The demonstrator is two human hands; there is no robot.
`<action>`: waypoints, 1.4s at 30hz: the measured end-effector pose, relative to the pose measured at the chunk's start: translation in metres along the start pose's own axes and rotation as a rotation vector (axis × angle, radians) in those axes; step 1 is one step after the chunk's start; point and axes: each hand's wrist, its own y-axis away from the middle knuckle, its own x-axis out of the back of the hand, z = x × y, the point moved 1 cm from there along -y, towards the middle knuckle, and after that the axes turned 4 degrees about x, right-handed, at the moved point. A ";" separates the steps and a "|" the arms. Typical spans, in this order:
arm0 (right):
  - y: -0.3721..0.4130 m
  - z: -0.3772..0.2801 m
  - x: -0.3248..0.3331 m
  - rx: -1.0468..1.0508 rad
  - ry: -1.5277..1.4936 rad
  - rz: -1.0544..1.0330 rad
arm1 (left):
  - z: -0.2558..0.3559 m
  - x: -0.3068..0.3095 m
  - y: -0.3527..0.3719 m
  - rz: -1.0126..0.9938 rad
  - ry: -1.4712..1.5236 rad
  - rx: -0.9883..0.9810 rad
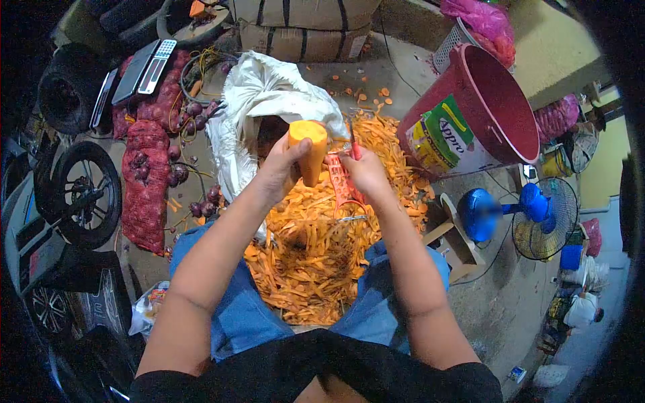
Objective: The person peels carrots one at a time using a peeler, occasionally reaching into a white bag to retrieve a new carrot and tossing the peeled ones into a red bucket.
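My left hand (284, 168) is wrapped round a thick orange carrot (309, 149), its flat cut end facing up and its narrower end pointing down. Close to its right, my right hand (366, 176) grips a red-handled cutting tool (355, 149) with a thin part pointing away from me; whether it is a knife or a peeler I cannot tell. A red-orange plastic piece with openings (341, 180) shows beside the right hand. Below both hands, a large heap of orange peelings (309, 269) spreads between my knees. A white woven sack (269, 91) lies crumpled, its mouth open, behind the left hand.
A tall maroon bucket (500, 94) stands at the right, near a blue fan (537, 208) and an open cardboard box (453, 245). Red mesh sacks of onions (144, 201) lie left, below a scale (144, 70). A motorcycle wheel (84, 195) stands further left; wrapped bales (306, 30) are behind.
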 end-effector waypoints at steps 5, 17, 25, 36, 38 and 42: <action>0.010 -0.015 0.002 0.181 0.104 0.060 | 0.011 0.006 0.000 -0.172 0.017 -0.014; 0.028 -0.036 0.006 0.374 0.367 0.161 | 0.015 0.001 0.000 -0.112 0.171 0.173; 0.032 -0.041 0.023 0.414 0.421 0.165 | 0.021 0.010 -0.001 -0.242 -0.113 0.129; 0.030 -0.041 0.034 0.366 0.320 0.222 | 0.024 -0.001 -0.006 -0.232 0.328 0.117; 0.027 -0.039 0.036 0.307 0.167 0.227 | 0.020 0.002 -0.004 -0.030 0.482 0.142; 0.024 -0.036 0.035 0.297 0.115 0.229 | 0.017 0.018 0.000 0.052 0.696 0.116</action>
